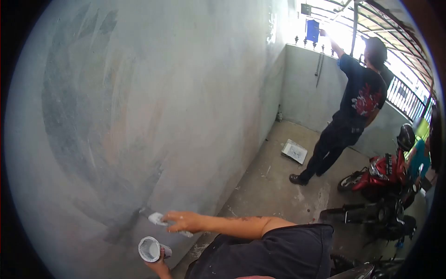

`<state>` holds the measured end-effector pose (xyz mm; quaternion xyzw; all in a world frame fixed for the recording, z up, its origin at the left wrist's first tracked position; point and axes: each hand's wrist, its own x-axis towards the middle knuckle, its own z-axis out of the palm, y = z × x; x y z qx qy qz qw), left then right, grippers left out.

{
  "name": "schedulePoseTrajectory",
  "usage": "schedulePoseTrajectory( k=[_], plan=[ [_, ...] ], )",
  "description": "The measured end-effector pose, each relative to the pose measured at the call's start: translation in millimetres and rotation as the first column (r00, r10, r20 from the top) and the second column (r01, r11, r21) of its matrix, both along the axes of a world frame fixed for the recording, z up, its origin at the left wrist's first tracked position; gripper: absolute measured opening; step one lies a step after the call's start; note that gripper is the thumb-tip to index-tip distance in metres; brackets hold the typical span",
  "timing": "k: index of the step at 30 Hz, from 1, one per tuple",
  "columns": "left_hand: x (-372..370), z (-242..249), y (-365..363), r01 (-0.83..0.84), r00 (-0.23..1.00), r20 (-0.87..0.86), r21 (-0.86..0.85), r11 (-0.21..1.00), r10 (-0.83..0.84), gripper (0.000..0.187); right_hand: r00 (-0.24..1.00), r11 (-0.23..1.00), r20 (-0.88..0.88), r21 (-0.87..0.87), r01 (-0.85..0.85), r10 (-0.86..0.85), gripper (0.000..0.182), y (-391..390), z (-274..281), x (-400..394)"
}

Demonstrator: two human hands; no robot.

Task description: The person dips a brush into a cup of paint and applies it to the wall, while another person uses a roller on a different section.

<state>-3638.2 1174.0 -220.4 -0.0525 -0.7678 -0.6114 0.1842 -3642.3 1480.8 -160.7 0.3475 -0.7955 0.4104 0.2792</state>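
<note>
My right hand is closed around a paintbrush, whose head and handle look smeared with white. The brush tip meets the grey wall at a darker, wet-looking patch. Lower down, my left hand grips a paint cup from the side, its open mouth facing me. Pale paint coats the inside of the cup. Uneven streaks and darker areas cover much of the wall.
Farther along, another person stands with one arm raised toward a blue object above the low end wall. A white tray-like item lies on the concrete floor. Motorcycles, including a red one, stand at right.
</note>
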Motion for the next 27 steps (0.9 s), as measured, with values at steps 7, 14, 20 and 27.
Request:
schedulePoseTrajectory(
  k=[7, 14, 20, 27],
  plan=[
    [7.2, -15.9, -87.5, 0.010, 0.990, 0.139, -0.200, 0.980, 0.018, 0.057, 0.832, 0.829, -0.294, -0.471, 0.302, -0.471, 0.028, 84.2, 80.1, -45.3],
    [-4.9, -39.5, -134.5, 0.191, 0.981, 0.019, -0.191, 0.963, -0.191, 0.088, 0.789, 0.471, 0.188, -0.713, 0.519, -0.585, 0.012, -0.1, 56.8, 17.9],
    [-7.9, -11.1, -135.9, 0.343, 0.939, 0.106, -0.200, 0.918, -0.328, 0.087, 0.828, 0.602, 0.559, -0.644, 0.472, -0.051, 0.010, -141.3, 13.6, 67.3],
    [-9.9, 37.5, -104.6, 0.456, 0.889, 0.027, -0.141, 0.879, -0.457, 0.075, 0.747, 0.705, 0.660, -0.564, 0.430, 0.072, 0.012, -201.6, 40.7, 75.9]
  ],
)
